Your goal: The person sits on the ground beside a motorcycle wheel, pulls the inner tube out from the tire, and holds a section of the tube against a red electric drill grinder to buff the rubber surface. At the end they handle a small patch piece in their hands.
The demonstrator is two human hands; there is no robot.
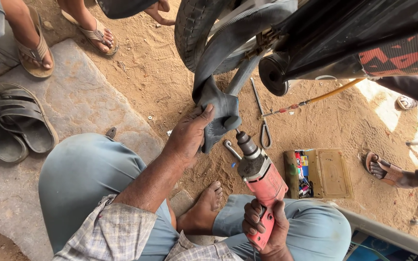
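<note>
Checked sleeves and grey-blue trousers fill the bottom of the head view, with a bare foot (208, 203) tucked between the knees. Right hand (266, 227) is clenched round the grip of a red drill (260, 176), one finger lying along the trigger area. Its bit end presses against a black inner tube (221, 113) that hangs out of a tyre (194, 29) above. Left hand (189, 135) grasps the folded tube from the side, thumb up near the fold, fingers wrapped behind the rubber and very near the bit.

On the sand just beside the drill lie a small wrench (231, 149) and a long metal lever (260, 108). A yellow hose (330, 94) runs off to the right, and an open tool box (318, 174) sits near the right knee. Other people's sandalled feet stand at the top left and far right; a spare pair of sandals (10, 128) rests on a stone slab (88, 96).

Risks, as I judge them: the tube is soft and held only by one hand, so a spinning bit could skid off the rubber and catch the left fingers behind it. Too much pressure could chew through the thin wall. Loose folds might wrap on the bit and wrench the tube free. Sand could also foul the worked patch if the tube drops.
</note>
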